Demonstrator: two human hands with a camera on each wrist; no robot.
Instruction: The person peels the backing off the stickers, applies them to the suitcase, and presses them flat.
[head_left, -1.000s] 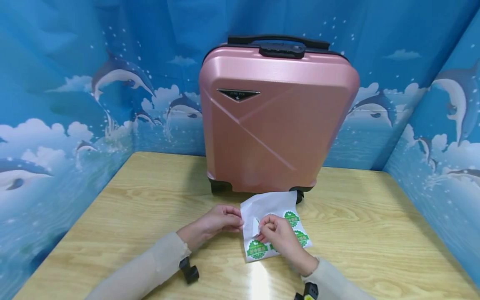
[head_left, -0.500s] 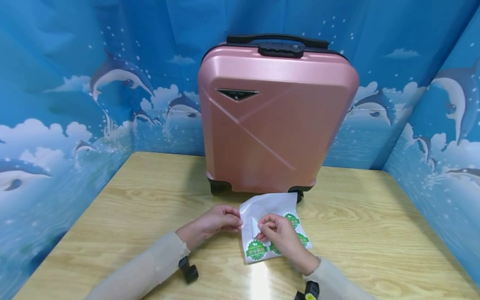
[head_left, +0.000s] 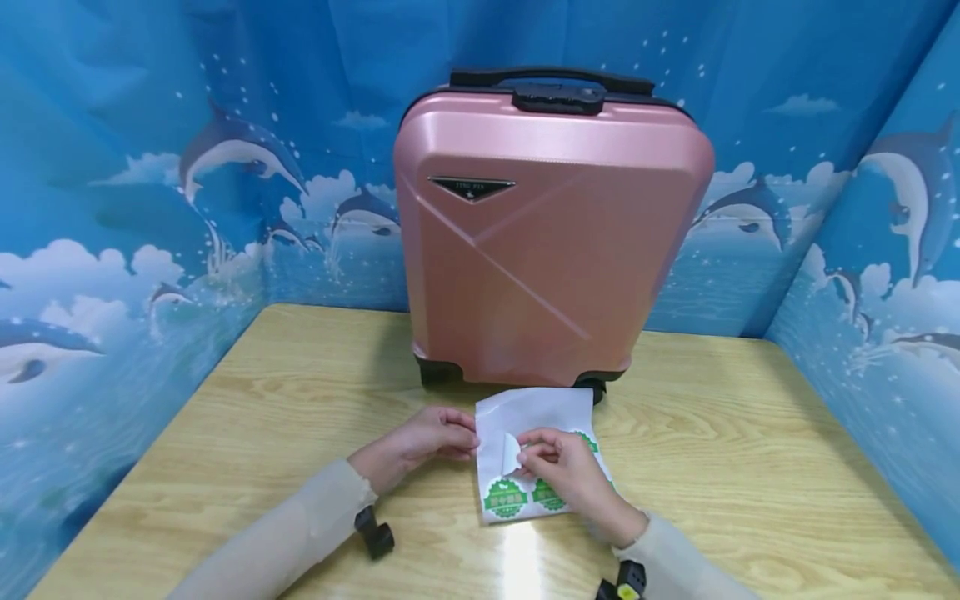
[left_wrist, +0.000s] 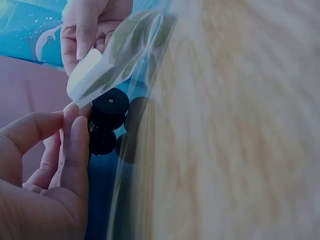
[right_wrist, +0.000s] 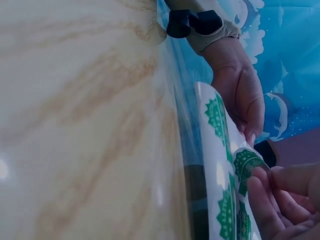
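Note:
A white sticker sheet (head_left: 540,407) with round green stickers is held just above the table in front of the suitcase. My left hand (head_left: 422,442) pinches its left edge between thumb and fingers; the left wrist view shows this hand (left_wrist: 55,160) close up. Over the sheet's middle, my right hand (head_left: 573,477) pinches a sticker (head_left: 512,455), whose white back is turned up and partly lifted. In the right wrist view, the fingertips of this hand (right_wrist: 285,200) are at a green sticker (right_wrist: 245,167). Part of the sheet is hidden behind the right hand.
A pink suitcase (head_left: 555,250) with a black handle (head_left: 555,77) stands upright behind the sheet, its wheel (head_left: 595,388) close to the sheet's top edge. The wooden table (head_left: 300,400) reaches back to a blue dolphin-print curtain (head_left: 330,108).
Both hands and the sheet have shifted slightly left. More of the sticker's white back shows beside the right fingers, and the right hand covers more of the right-hand stickers.

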